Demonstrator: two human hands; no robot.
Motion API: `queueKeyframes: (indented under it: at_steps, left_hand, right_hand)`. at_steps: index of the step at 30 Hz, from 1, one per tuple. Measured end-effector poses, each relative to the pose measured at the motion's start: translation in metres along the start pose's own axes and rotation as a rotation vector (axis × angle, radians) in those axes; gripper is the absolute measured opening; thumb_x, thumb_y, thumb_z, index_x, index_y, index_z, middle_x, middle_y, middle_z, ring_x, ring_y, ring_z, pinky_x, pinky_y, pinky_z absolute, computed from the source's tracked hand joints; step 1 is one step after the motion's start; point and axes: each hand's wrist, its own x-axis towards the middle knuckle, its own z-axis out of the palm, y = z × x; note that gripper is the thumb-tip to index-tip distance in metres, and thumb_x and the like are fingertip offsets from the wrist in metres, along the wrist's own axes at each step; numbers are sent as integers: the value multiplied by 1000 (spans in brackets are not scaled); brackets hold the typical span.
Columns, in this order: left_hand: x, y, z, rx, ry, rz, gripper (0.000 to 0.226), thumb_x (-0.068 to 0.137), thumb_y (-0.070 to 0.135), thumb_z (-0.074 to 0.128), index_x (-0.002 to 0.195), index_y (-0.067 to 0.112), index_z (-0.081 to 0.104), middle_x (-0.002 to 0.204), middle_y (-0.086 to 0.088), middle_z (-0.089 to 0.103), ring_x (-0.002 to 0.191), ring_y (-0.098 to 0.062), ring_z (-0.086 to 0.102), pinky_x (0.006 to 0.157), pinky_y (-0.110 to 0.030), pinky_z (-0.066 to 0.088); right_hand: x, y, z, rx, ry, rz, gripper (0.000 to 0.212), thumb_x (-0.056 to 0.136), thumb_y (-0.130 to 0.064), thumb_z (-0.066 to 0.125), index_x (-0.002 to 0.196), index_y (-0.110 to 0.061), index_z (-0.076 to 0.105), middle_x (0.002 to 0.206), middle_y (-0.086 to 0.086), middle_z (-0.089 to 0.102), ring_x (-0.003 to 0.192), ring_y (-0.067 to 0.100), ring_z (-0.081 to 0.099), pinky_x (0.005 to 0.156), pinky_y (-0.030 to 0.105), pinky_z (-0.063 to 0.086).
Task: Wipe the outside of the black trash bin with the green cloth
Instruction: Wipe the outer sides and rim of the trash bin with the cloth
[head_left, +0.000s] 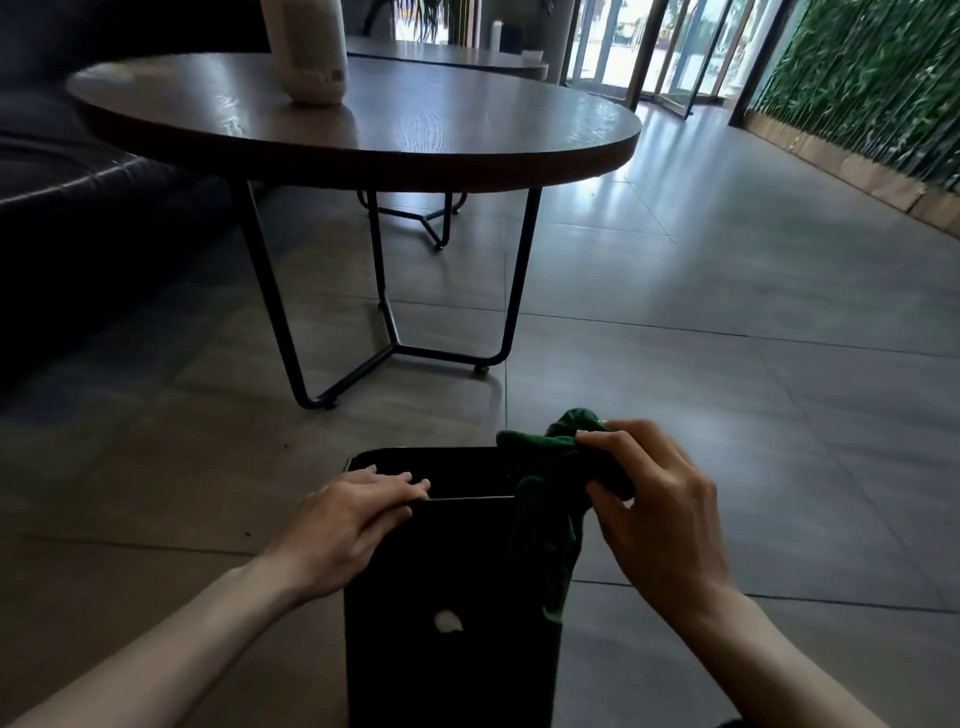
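The black trash bin stands on the tiled floor at the bottom centre, its open top facing up and a pale smudge on its near side. My left hand grips the near-left part of the bin's rim, fingers curled over the edge. My right hand is to the right of the bin at rim height, shut on the green cloth. The cloth is bunched at the bin's right corner, and a tail of it hangs down along the bin's right side.
A round wooden table on black metal legs stands just beyond the bin, with a white vase on it. A dark sofa fills the left. A green plant wall runs along the right; open tiled floor lies between.
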Motion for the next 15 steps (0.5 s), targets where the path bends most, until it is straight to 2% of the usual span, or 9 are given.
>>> queueKeyframes:
  at_steps: [4, 8, 11, 15]
  left_hand:
    - [-4, -7, 8, -1, 44, -77, 27, 98, 13, 61, 121, 22, 72, 130, 15, 67, 135, -10, 54, 121, -36, 29]
    - [-1, -13, 4, 27, 109, -192, 28, 100, 17, 58, 123, 28, 70, 137, 7, 63, 140, -17, 47, 122, -48, 24]
    - [2, -15, 6, 46, 89, -217, 38, 102, 20, 53, 134, 39, 60, 146, 5, 56, 143, -19, 43, 117, -54, 29]
    - [2, -25, 1, 60, -8, -227, 51, 101, 25, 56, 145, 48, 43, 155, 6, 45, 148, -19, 33, 119, -57, 24]
  right_hand:
    - [-6, -5, 0, 80, 34, 5, 40, 77, 2, 83, 113, -14, 76, 112, -1, 67, 91, 21, 69, 73, 42, 60]
    - [-16, -20, 9, 169, 60, -13, 41, 79, 2, 83, 115, -15, 74, 116, -5, 63, 92, 18, 68, 76, 34, 59]
    - [-20, -35, 34, 195, 46, -31, 42, 78, 5, 80, 116, -13, 73, 118, 0, 63, 102, 23, 66, 82, 36, 58]
    - [-35, -54, 85, 154, -45, -35, 46, 77, 5, 75, 120, -11, 72, 131, 9, 63, 122, 31, 60, 96, 43, 54]
